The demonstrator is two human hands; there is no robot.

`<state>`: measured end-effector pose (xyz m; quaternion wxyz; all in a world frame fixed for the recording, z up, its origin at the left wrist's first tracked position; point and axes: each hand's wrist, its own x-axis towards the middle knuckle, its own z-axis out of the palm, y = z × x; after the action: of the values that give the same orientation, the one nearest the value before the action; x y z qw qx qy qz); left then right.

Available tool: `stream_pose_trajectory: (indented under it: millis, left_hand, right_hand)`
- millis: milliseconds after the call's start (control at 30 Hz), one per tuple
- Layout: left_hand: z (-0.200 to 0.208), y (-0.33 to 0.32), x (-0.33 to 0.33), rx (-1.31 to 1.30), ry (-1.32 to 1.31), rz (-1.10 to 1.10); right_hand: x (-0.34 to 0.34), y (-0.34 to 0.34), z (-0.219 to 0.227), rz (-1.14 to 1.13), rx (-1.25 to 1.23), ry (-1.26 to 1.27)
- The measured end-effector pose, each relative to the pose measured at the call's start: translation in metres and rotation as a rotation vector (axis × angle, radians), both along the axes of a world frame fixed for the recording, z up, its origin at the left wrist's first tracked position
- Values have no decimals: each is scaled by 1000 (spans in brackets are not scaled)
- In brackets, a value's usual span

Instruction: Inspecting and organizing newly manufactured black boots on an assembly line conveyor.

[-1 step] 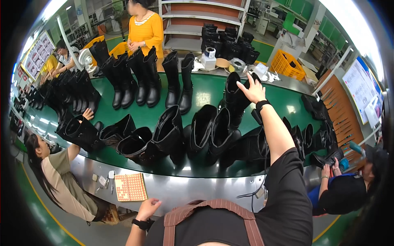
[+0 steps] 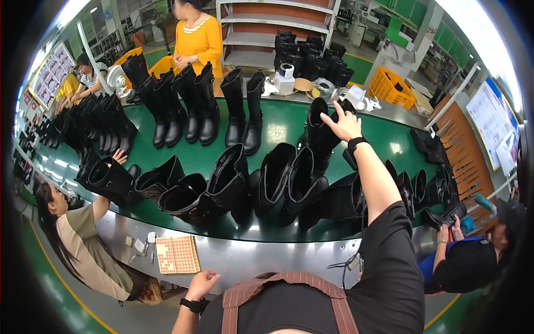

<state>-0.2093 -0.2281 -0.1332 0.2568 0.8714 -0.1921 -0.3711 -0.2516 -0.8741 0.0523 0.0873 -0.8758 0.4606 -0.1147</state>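
My right hand (image 2: 347, 124) reaches across the green tabletop to a pair of tall black boots (image 2: 317, 125). Its thumb and fingers are spread at the top of the boot shafts, touching or just over them; I cannot tell which. Low in front of my body, my left hand (image 2: 202, 285) hovers by the metal table edge, loosely curled, its thumb and fingertips apart and nothing seen in it. Below my right arm's reach stands a row of black boots with their tops open toward me, among them a wide-topped boot (image 2: 228, 175) and a buckled boot (image 2: 300, 181).
More upright boots (image 2: 242, 111) line the far side of the green table (image 2: 278, 125). A sheet of round orange stickers (image 2: 177, 254) lies on the metal ledge (image 2: 233, 253). One co-worker (image 2: 83, 245) handles boots at left, another (image 2: 473, 256) at right. A person in yellow (image 2: 197, 42) stands opposite.
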Motion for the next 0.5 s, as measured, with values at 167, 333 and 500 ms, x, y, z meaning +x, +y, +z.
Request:
stream_pose_trajectory:
  millis: [167,333,500]
  left_hand:
    - [-1,-22,0,69,-7,-30]
    - [17,-56,10,51,-79,-27]
    - [30,-61,5,42,-153,-27]
  right_hand:
    - [19,23,-18,309,-172,191]
    - [42,-10,-28,97,42,321]
    - [22,-46,-45,-6,-39,-52]
